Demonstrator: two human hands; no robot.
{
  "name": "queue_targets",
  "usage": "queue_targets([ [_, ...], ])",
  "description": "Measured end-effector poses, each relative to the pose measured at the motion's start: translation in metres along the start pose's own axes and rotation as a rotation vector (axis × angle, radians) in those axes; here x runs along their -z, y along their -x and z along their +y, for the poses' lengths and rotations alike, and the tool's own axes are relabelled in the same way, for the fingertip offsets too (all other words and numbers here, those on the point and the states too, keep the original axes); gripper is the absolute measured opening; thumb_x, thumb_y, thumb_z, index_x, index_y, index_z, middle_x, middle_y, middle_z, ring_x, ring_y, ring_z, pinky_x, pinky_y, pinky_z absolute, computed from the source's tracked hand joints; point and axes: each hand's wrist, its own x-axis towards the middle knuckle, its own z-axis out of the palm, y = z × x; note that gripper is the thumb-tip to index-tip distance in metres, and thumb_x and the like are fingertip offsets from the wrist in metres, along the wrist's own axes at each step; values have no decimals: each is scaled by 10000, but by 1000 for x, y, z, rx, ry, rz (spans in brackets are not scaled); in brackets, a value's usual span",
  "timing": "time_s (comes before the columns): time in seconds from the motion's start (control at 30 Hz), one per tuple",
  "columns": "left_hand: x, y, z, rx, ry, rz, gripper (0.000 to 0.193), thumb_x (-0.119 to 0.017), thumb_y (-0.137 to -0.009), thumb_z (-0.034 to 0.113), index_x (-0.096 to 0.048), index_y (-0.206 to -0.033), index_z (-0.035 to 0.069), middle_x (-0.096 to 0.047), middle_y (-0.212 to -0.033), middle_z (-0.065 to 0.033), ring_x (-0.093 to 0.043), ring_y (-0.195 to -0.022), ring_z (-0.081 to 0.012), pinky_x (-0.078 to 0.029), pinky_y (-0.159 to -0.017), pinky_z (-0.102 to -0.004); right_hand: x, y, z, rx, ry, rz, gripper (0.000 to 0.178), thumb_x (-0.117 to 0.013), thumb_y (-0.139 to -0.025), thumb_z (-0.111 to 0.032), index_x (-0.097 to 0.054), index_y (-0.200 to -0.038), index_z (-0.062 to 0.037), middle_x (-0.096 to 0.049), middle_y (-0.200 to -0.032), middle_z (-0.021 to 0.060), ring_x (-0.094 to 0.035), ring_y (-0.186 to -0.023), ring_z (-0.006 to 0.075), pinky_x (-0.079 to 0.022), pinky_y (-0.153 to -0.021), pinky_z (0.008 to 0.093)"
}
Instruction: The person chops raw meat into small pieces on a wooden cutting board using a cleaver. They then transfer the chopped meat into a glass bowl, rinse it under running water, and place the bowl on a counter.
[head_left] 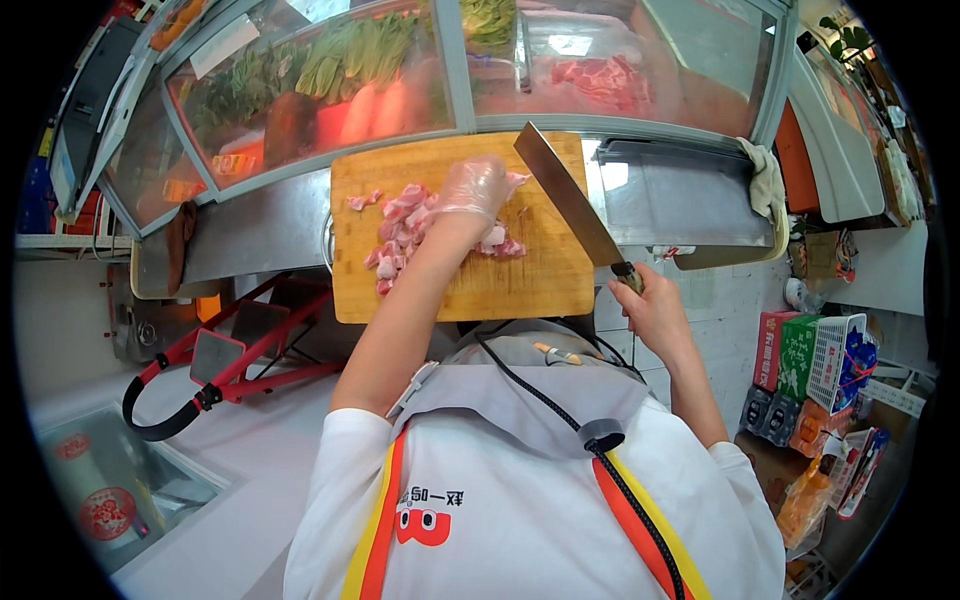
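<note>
My left hand (474,188), in a clear plastic glove, is over the far middle of a wooden cutting board (540,292). Its fingers are curled in, and a small piece of raw meat (516,180) sticks out at their right side. Chunks of pink and white meat (402,215) lie heaped left of and under this wrist, with a few bits to its right. My bare right hand (650,310) grips the dark handle of a cleaver (570,198) off the board's right edge. The broad blade slants up over the board's right side, apart from the meat.
Beyond the board stands a glass display case (455,70) with leafy greens (355,50) and red meat (602,84). A metal counter (250,235) runs along both sides. A cloth (764,178) hangs at right. A red-framed folding chair (240,350) stands left; boxes (798,350) are stacked right.
</note>
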Motion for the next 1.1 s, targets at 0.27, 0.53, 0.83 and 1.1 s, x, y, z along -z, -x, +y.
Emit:
queue_targets([
  [0.27,-4,-3,-25,281,359,3,219,-704,-740,202,-663,-775,-10,-654,-701,-149,-631,-641,-205,-484,-617,-349,-9,5,-17,-61,-140,-88,239,-597,-884,-211,-542,-819,13,-524,-565,43,-483,-444,112,-403,-418,274],
  [0.53,-4,1,-25,243,231,47,204,-693,-727,182,-657,-788,-9,-647,-797,-217,-641,-748,-335,-500,-689,-380,-16,5,-21,-192,-174,-254,215,-575,-908,-221,-536,-893,-11,-523,-578,19,-493,-435,82,-395,-386,239],
  [0.83,-3,2,-18,297,79,31,146,-648,-745,146,-671,-806,15,-647,-825,-226,-646,-818,-352,-508,-744,-398,-24,1,-29,-164,-126,-274,257,-556,-912,-225,-521,-920,29,-514,-594,54,-504,-453,123,-431,-412,293],
  [1.1,-7,7,-18,237,31,80,144,-600,-796,132,-663,-846,13,-648,-885,-230,-633,-869,-382,-511,-756,-443,-26,-11,-27,-98,38,-213,296,-562,-907,-220,-515,-932,72,-582,-654,158,-595,-563,290,-483,-531,401],
])
